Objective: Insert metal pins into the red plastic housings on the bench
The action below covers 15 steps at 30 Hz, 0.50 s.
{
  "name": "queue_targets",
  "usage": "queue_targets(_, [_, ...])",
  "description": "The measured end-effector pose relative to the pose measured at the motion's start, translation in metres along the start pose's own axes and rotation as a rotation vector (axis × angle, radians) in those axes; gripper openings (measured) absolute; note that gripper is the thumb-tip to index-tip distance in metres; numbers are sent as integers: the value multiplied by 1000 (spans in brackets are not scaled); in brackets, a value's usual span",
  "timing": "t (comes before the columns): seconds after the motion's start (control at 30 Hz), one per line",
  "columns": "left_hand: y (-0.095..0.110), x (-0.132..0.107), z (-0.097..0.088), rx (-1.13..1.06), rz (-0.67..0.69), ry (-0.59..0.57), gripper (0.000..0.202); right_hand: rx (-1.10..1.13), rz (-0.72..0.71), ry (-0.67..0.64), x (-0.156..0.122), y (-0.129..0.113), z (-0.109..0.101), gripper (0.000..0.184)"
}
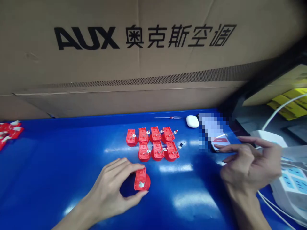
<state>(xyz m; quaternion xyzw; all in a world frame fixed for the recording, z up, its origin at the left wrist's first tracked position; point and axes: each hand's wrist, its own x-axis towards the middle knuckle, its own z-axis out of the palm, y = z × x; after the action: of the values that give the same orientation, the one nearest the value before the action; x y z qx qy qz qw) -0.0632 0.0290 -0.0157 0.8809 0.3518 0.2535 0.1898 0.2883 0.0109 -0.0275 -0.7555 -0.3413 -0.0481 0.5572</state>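
Observation:
My left hand (pixel 112 187) pinches a red plastic part (pixel 141 179) with a small metal clip, holding it upright on the blue table (pixel 59 166) between thumb and fingers. Just beyond it, several more of these red parts (pixel 153 143) with metal clips stand in two neat rows. My right hand (pixel 249 163) hovers at the right with its fingers loosely spread and nothing in them; its fingertips reach toward a red-and-white object (pixel 220 142) lying on the table.
A large cardboard box (pixel 144 54) printed AUX walls off the back. A thin screwdriver (pixel 168 118) and a white oval case (pixel 192 121) lie behind the rows. More red parts (pixel 8 131) sit at the far left. A white power strip (pixel 291 185) with cables lies at the right edge.

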Motion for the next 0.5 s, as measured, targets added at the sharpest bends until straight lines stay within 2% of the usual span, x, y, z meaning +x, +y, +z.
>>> queue_targets(0.1, [1,2,2,-6,-2,1,45,-2,-29,35,-4,-4,5,22])
queue_targets(0.27, [0,1,4,22,-5,16,44,20,-33,-1,-6,1,6,24])
queue_targets(0.5, [-1,0,6,65,26,17,48,93,-117,-64,-9,5,5,25])
